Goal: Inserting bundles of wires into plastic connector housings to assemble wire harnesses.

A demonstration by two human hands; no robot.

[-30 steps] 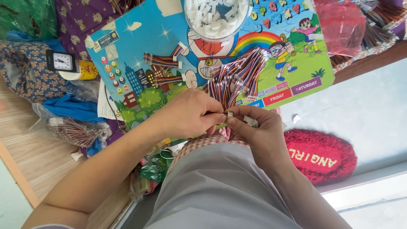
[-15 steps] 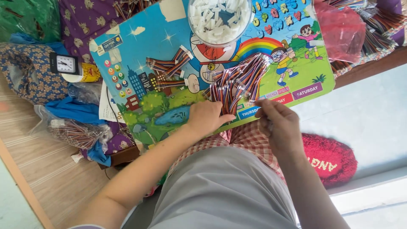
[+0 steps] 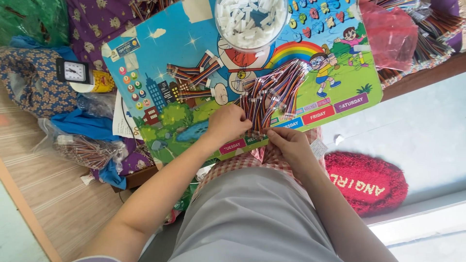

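Striped wire bundles (image 3: 272, 97) are pinched by left hand (image 3: 228, 123) and right hand (image 3: 286, 143); white-piece bowl (image 3: 252, 22) beyond.

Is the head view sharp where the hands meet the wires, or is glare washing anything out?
Head view: left hand, right hand and wires are sharp in even daylight; the pale strip at lower right is overexposed; the red bag shows mild sheen.

A clear plastic bag (image 3: 85, 150) of striped wire pieces lies on the wooden floor, off the left edge of the colourful cartoon board (image 3: 160, 53). A red see-through bag (image 3: 388, 34) sits at the board's right edge. Small red, pink and purple labels (image 3: 318, 115) line its near edge, and a dark label (image 3: 127, 47) marks its far left corner.
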